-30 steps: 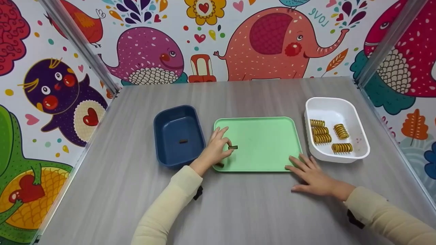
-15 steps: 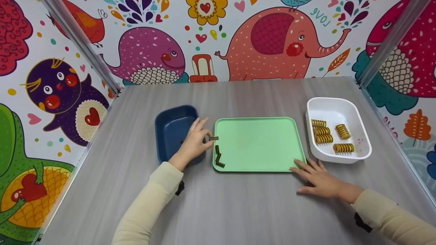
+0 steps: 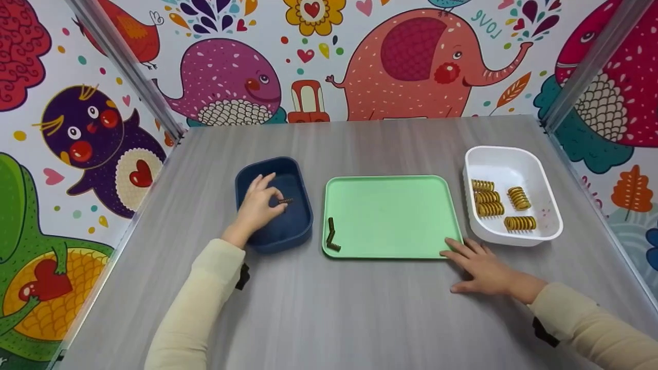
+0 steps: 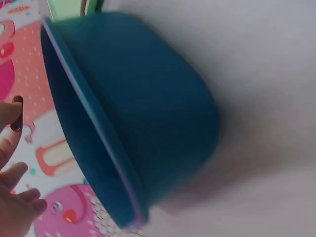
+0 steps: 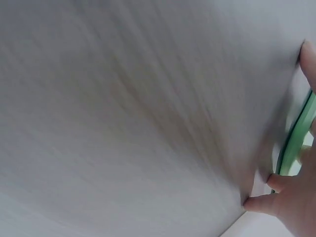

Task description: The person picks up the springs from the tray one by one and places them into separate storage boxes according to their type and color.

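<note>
Over the dark blue bin, my left hand pinches a small dark brown spring between thumb and forefinger, other fingers spread. The left wrist view puts that hand and the spring above the bin's rim. Three similar dark springs lie end to end in a bent line at the left edge of the light green tray. My right hand rests with spread fingers at the tray's front right corner, holding nothing. Much of the bin's inside is hidden by my left hand.
A white bin stands right of the tray, near my right fingers, with several larger gold springs in it. The grey table ends at a wall with cartoon animals.
My left hand has moved left from above the tray to over the blue bin, still pinching a dark spring. The tray's springs have come into view. My right hand has hardly moved.
</note>
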Available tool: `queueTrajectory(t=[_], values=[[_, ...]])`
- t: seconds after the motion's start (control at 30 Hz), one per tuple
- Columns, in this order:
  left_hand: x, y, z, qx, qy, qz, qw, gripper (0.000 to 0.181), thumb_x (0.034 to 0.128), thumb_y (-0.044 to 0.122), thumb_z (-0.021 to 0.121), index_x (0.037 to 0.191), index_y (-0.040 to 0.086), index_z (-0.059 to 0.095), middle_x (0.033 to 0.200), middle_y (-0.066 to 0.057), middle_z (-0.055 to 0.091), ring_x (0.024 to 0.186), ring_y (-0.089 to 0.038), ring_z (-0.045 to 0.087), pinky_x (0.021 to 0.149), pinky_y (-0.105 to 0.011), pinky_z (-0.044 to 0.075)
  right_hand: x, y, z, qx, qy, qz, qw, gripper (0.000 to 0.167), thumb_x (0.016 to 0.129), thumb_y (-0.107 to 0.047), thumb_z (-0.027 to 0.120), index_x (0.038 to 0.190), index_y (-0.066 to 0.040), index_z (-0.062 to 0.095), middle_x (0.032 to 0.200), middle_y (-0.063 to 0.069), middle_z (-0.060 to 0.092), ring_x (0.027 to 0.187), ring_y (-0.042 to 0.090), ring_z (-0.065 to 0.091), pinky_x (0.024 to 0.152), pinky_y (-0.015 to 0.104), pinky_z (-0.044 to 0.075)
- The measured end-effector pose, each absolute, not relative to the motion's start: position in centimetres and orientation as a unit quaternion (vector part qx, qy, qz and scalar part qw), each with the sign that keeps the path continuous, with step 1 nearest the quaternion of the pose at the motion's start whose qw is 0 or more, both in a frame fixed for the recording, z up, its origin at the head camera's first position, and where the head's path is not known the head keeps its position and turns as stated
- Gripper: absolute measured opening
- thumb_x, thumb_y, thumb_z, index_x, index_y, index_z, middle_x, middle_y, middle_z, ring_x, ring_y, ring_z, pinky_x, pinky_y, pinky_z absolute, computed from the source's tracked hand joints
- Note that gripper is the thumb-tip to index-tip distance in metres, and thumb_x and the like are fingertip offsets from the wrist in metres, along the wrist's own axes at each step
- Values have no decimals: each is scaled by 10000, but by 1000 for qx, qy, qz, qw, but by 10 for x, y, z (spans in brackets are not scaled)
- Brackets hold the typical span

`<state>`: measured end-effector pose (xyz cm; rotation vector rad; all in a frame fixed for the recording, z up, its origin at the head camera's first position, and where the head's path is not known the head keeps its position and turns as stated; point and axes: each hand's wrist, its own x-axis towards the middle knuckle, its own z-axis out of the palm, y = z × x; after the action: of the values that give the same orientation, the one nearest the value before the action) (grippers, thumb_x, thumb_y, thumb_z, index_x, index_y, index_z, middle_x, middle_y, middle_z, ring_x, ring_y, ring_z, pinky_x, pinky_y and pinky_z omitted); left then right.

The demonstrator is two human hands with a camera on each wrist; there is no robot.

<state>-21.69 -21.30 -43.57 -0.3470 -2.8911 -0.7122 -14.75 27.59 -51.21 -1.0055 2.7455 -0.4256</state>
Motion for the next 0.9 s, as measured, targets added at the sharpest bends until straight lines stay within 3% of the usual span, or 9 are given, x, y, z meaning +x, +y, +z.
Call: queueTrajectory(t=[0.3, 0.67, 0.9], values=[[-225, -239, -438, -86, -965, -248, 5, 136, 815, 161, 674, 796, 37, 621, 1429, -220, 331, 1332, -456, 186, 1053, -579, 191, -148, 277, -515, -342, 924, -148, 84, 737, 767, -519, 653, 1329, -84, 458, 1434, 202, 304, 1228, 565, 267, 855, 745, 247], [-230, -244, -453, -75, -973, -216, -31, 130, 804, 178, 685, 799, 53, 649, 1413, -220, 359, 1323, -454, 220, 1053, -571, 202, -149, 276, -515, -339, 924, -152, 96, 738, 776, -531, 637, 1336, -89, 449, 1442, 203, 289, 1239, 566, 245, 864, 748, 227], [-236, -246, -460, -80, -980, -157, -89, 131, 807, 207, 669, 788, 80, 640, 1418, -199, 364, 1330, -457, 202, 1060, -561, 199, -148, 277, -514, -337, 922, -164, 96, 741, 768, -519, 649, 1333, -82, 448, 1436, 208, 287, 1238, 575, 232, 864, 754, 212]])
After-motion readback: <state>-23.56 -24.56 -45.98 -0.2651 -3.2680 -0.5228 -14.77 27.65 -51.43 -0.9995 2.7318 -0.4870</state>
